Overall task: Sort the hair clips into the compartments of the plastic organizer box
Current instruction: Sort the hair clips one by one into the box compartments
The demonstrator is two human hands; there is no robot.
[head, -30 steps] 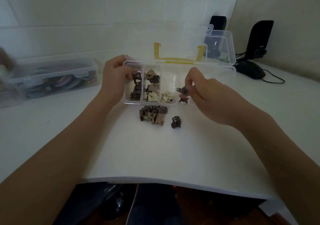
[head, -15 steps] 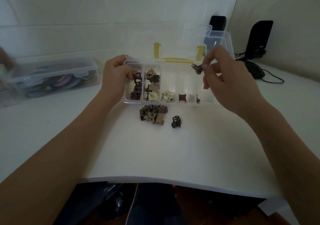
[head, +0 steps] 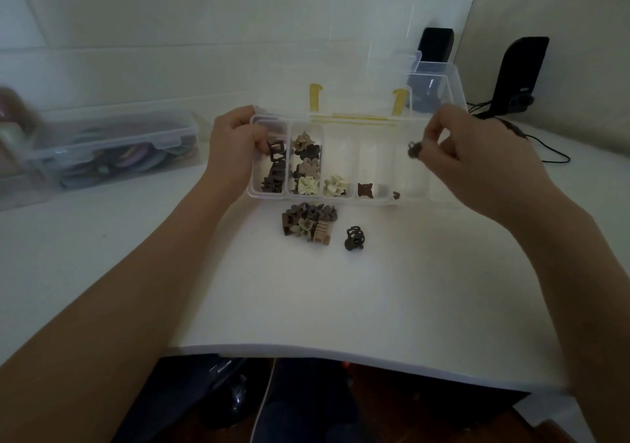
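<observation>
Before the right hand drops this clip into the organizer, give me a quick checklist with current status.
1. Dark clip pinched in the right hand grip: ok.
2. Left hand steadying the organizer box at its left end: ok.
3. Lid open, compartments reachable: ok.
4. Clip above a right-side compartment: ok; whether that one is the matching compartment: cannot tell.
5. Unsorted pile and lone dark clip on the table, clear of the drop path: ok.
</observation>
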